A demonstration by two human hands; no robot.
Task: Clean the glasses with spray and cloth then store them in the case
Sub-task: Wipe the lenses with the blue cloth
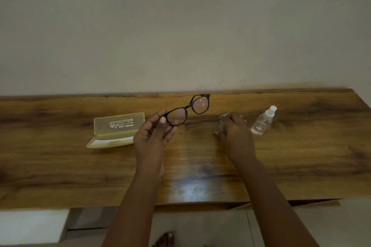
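Observation:
My left hand point(152, 132) holds black-framed glasses point(188, 107) by their left end, lifted above the wooden table point(301, 156), lenses tilted up to the right. My right hand point(234, 132) rests on the table over a pale blue-green cloth point(222, 121), fingers closed on it; most of the cloth is hidden under the hand. A small clear spray bottle point(263, 121) with a white cap lies tilted just right of that hand. A translucent yellow glasses case point(116, 129) lies open to the left of my left hand, its lid raised.
The table stands against a plain pale wall point(180, 26). Its front edge runs across the lower part of the view, with white furniture point(30, 224) and floor below. A bare foot point(164, 239) shows under the table edge.

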